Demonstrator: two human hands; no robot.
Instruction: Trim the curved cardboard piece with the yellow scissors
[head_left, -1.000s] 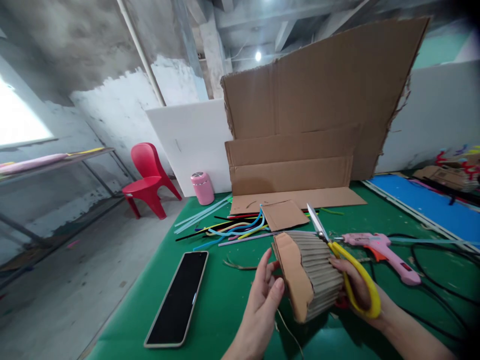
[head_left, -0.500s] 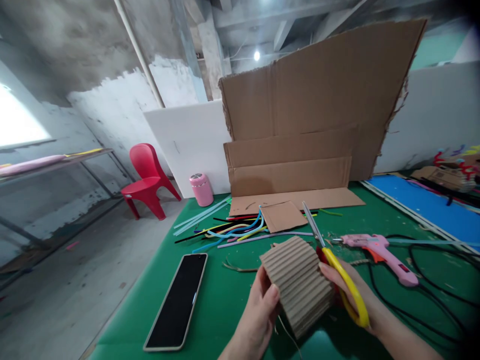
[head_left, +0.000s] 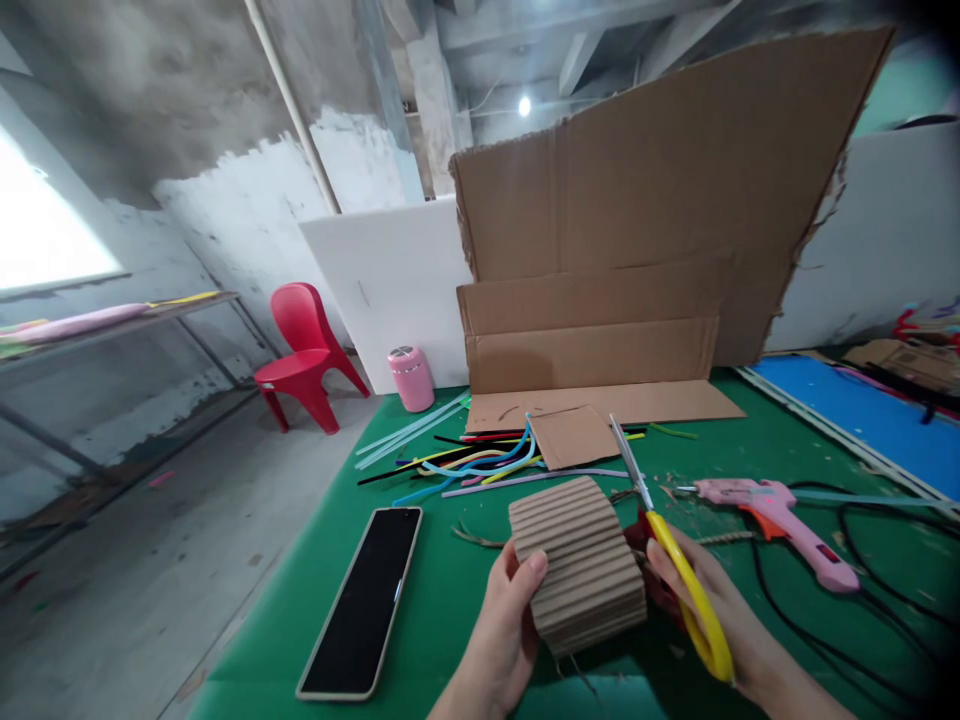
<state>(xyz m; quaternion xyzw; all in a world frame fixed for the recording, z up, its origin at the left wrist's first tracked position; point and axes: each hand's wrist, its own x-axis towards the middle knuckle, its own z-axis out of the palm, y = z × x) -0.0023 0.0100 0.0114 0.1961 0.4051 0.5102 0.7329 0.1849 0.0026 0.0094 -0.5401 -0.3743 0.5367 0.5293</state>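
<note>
My left hand (head_left: pixel 514 620) is closed on the left side of a curved, ribbed cardboard piece (head_left: pixel 577 560), thumb on its outer face. Loose strands hang from the piece's lower edge. My right hand (head_left: pixel 694 595) is wrapped around yellow-handled scissors (head_left: pixel 694 600), at the right of the cardboard. Their blades point up and away and lie together. Something dark red shows beneath the right fingers; I cannot make out what it is. A bit of twine (head_left: pixel 724 538) sticks out beyond that hand, and more frayed strands (head_left: pixel 480 538) lie left of the cardboard.
A phone (head_left: pixel 364 605) lies at left on the green table (head_left: pixel 262 640). Behind are colourful pipe cleaners (head_left: pixel 480 465), a flat cardboard square (head_left: pixel 574 437) and a tall cardboard panel (head_left: pixel 645 180). A pink glue gun (head_left: pixel 780 515) with black cord lies right. A pink canister (head_left: pixel 411 380) stands at back.
The ribbed piece has turned and moved slightly left, showing more of its lower edge. My right hand with the scissors has drawn a little away from it. The view has shifted slightly.
</note>
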